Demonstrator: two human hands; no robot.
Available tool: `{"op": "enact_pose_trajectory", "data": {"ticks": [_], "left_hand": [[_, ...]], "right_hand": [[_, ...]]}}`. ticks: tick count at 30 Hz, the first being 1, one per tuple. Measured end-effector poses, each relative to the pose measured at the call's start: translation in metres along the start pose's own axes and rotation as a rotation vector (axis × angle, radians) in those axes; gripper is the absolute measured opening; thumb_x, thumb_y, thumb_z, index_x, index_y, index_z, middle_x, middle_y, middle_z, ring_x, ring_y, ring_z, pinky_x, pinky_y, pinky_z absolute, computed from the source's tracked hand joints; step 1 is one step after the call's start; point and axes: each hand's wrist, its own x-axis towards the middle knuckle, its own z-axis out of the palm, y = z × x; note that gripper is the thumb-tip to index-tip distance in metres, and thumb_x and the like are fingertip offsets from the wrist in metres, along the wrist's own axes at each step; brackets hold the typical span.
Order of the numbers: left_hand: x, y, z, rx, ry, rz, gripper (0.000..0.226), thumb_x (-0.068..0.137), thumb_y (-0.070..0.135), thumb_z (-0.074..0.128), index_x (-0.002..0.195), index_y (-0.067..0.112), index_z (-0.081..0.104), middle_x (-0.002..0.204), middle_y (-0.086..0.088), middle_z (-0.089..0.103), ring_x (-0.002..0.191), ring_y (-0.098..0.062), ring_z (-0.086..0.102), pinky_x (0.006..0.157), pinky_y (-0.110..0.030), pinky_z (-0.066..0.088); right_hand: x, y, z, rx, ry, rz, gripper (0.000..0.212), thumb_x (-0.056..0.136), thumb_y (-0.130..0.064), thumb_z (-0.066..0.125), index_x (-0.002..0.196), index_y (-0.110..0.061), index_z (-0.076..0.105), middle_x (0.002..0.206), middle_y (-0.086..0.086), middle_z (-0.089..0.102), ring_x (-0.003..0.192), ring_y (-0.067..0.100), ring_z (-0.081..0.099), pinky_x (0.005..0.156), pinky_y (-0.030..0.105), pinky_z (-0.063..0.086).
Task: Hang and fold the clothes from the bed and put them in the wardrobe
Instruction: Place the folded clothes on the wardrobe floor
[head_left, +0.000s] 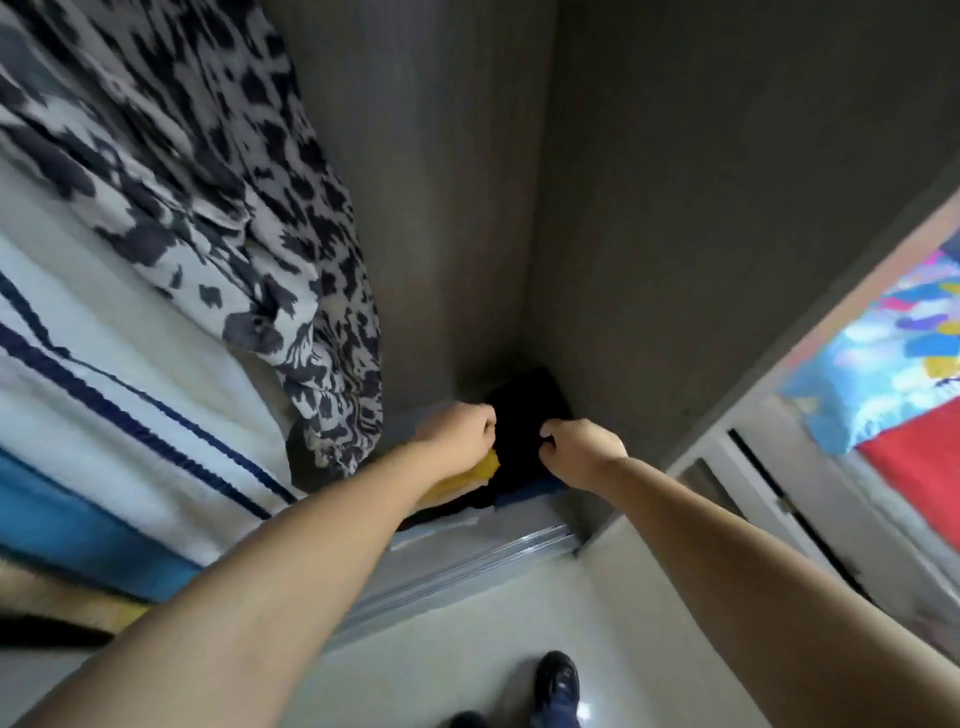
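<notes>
**A:** Grey wardrobe walls (675, 208) close the corner in front of you, and hanging clothes fill the left side: a black-and-white patterned garment (218, 208) and a white one with dark blue stripes (104, 395). Where is the thing you work on?

**B:** You have the black folded garment (524, 421) low in the back corner, on the wardrobe floor, just behind the sliding-door rail (467, 566). It lies on top of something blue (540, 491), and a yellow cloth (480, 470) shows under your left wrist.

**A:** And the fingers?

**B:** Your left hand (460, 434) is curled nearly to a fist at the left edge of the black garment. Your right hand (582, 449) is curled the same way at its right edge. Both seem to pinch the cloth, but the black is too dark to see how much of it each hand has.

**A:** How will it handle?

**B:** I judge it soft and light, with no stiffness of its own. If you pull at one edge only, the fold will probably open. Take it at both sides together, as your hands are placed now, or put flat palms on top and press it down into the corner. It should not slip much on the cloth under it.

**A:** Any risk?

**B:** The patterned garment hangs near your left hand, so you may drag it.
</notes>
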Motion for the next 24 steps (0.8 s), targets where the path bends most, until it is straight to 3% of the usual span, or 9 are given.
{"op": "enact_pose_trajectory", "data": {"ticks": [4, 7, 11, 14, 21, 24], "left_hand": [[0.001, 0.046, -0.012, 0.041, -0.044, 0.115, 0.026, 0.099, 0.032, 0.039, 0.113, 0.025, 0.059, 0.107, -0.001, 0.066, 0.086, -0.023, 0.062, 0.069, -0.032, 0.049], [0.002, 0.098, -0.003, 0.092, -0.106, 0.232, 0.029, 0.097, 0.034, 0.041, 0.121, 0.027, 0.056, 0.111, -0.002, 0.065, 0.097, -0.027, 0.062, 0.076, -0.033, 0.049], [-0.003, 0.182, 0.013, 0.191, -0.198, 0.473, 0.03, 0.096, 0.034, 0.041, 0.119, 0.025, 0.057, 0.115, -0.004, 0.064, 0.106, -0.031, 0.059, 0.081, -0.032, 0.045], [-0.002, 0.254, 0.024, 0.192, -0.222, 0.594, 0.032, 0.095, 0.033, 0.041, 0.124, 0.024, 0.054, 0.125, -0.008, 0.06, 0.111, -0.031, 0.056, 0.084, -0.033, 0.043], [0.005, 0.446, 0.068, 0.18, -0.226, 0.691, 0.038, 0.096, 0.03, 0.042, 0.133, 0.021, 0.049, 0.131, -0.01, 0.058, 0.118, -0.029, 0.054, 0.093, -0.034, 0.043], [-0.003, 0.526, 0.098, 0.145, -0.262, 0.743, 0.037, 0.096, 0.03, 0.042, 0.132, 0.021, 0.05, 0.125, -0.009, 0.062, 0.112, -0.028, 0.058, 0.094, -0.034, 0.044]], "right_hand": [[-0.04, 0.032, -0.018, -0.003, 0.09, 0.068, 0.03, 0.094, -0.035, 0.041, 0.11, -0.021, 0.062, 0.11, 0.009, 0.066, 0.099, 0.031, 0.062, 0.067, 0.026, 0.039], [-0.072, 0.075, -0.032, -0.009, 0.089, 0.181, 0.033, 0.095, -0.037, 0.039, 0.112, -0.021, 0.061, 0.111, 0.009, 0.065, 0.1, 0.032, 0.061, 0.07, 0.028, 0.041], [-0.124, 0.147, -0.051, -0.038, 0.065, 0.329, 0.035, 0.095, -0.037, 0.039, 0.115, -0.018, 0.061, 0.121, 0.009, 0.062, 0.11, 0.031, 0.059, 0.086, 0.034, 0.048], [-0.163, 0.205, -0.065, -0.006, 0.101, 0.434, 0.03, 0.093, -0.035, 0.042, 0.11, -0.019, 0.062, 0.116, 0.008, 0.063, 0.105, 0.029, 0.061, 0.082, 0.033, 0.046], [-0.274, 0.358, -0.085, -0.007, 0.107, 0.602, 0.033, 0.095, -0.032, 0.04, 0.116, -0.015, 0.061, 0.117, 0.005, 0.062, 0.105, 0.027, 0.06, 0.08, 0.035, 0.048], [-0.332, 0.431, -0.086, 0.036, 0.101, 0.701, 0.032, 0.097, -0.026, 0.036, 0.108, -0.01, 0.062, 0.108, 0.006, 0.064, 0.089, 0.025, 0.059, 0.073, 0.034, 0.05]]}}
